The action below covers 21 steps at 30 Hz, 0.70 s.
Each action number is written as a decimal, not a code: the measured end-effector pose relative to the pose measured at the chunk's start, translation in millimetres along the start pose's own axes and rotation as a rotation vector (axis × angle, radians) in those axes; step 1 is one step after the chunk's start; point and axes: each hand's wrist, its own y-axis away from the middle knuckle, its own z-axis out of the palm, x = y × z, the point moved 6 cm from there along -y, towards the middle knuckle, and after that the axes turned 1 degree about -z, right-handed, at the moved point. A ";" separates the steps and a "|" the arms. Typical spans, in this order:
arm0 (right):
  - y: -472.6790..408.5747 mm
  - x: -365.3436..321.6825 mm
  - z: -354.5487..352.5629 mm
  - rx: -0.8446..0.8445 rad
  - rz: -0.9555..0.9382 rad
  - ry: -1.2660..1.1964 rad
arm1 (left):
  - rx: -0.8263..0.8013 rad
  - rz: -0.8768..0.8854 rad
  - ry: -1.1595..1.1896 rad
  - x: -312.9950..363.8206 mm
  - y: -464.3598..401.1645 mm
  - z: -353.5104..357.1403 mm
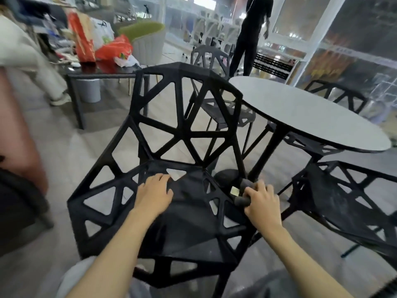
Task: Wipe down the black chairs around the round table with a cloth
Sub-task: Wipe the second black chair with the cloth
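A black lattice chair (pixel 182 134) stands right in front of me, its back toward the round grey table (pixel 300 112). My left hand (pixel 153 193) lies flat on the chair's seat, fingers straight. My right hand (pixel 261 203) grips a dark grey cloth (pixel 243 200) with a small pale tag, pressed against the right edge of the seat. More black chairs stand around the table: one at the right (pixel 348 203), one behind the table (pixel 337 97) and one at the far side (pixel 211 61).
A person in black (pixel 251 35) stands beyond the table. A dark table (pixel 103 73) with red bags stands at the back left, a grey bin (pixel 88 90) under it. Another person's legs (pixel 43 69) are at the left. A green armchair (pixel 148 41) sits behind.
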 end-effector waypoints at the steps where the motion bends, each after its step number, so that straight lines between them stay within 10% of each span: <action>1: 14.6 1.2 3.4 -0.004 0.014 0.008 | 0.039 0.016 -0.014 -0.4 3.9 -5.1; 12: 59.1 -3.1 38.6 -0.106 0.198 -0.474 | 0.296 -0.231 -0.224 -115.1 2.2 -81.2; 21: -13.9 -14.0 59.0 -0.004 0.181 -0.553 | 0.287 -0.376 0.259 -173.5 -39.1 -71.5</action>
